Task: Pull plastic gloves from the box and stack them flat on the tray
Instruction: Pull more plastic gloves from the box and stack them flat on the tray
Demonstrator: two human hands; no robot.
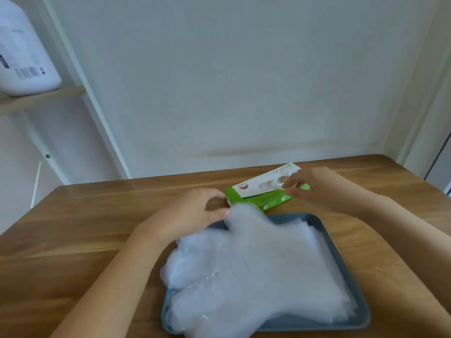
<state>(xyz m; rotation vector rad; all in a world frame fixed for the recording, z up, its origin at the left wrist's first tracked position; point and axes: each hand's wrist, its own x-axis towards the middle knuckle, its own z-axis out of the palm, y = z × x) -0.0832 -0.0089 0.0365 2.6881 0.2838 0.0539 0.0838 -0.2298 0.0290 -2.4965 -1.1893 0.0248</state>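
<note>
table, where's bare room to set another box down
Bare table left of the tray, beyond the left hand, and in the strip between box and wall. Crowded between box and tray, where the left hand pinches the gloves and the right hand reaches.

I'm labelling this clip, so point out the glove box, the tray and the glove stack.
glove box [252, 189], head view, white top panel
tray [292, 216], head view, far rim
glove stack [256, 264], head view, middle of top glove

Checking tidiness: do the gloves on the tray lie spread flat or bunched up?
Spread flat: the gloves lie layered across the tray, fingers overhanging its left rim; the left hand pinches the top one's edge.
</note>
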